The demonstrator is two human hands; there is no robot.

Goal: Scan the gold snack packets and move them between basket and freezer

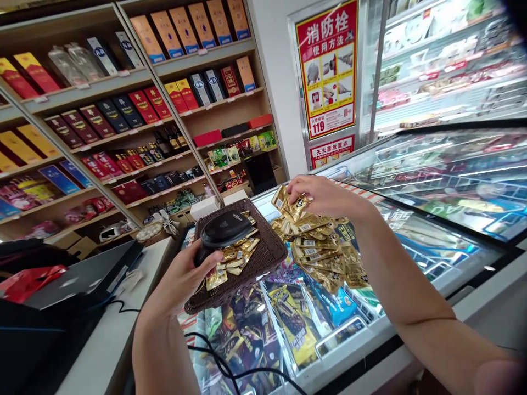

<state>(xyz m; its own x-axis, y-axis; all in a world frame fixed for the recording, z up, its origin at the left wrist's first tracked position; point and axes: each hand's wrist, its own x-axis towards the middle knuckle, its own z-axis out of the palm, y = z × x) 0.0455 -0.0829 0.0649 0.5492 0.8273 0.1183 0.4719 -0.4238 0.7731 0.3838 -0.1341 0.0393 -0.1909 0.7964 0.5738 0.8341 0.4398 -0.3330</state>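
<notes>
My left hand (197, 263) is wrapped round the handle of a black barcode scanner (226, 227). The scanner is above a dark brown woven basket (263, 249), in which several gold packets (239, 258) lie. To the right, my right hand (317, 195) pinches a gold packet (290, 206) with a white barcode label. Below that hand a heap of similar gold packets (325, 252) is spread on the glass top of a freezer. My right fingertips are partly hidden behind the packet.
Under the glass, the chest freezer (313, 378) holds wrapped ice creams (294, 323). A black cable (222, 365) runs across the front. At left stands a counter (123, 312) with a dark monitor (86, 280). Shelves (156, 120) of boxes stand behind, beside a red poster (327, 71).
</notes>
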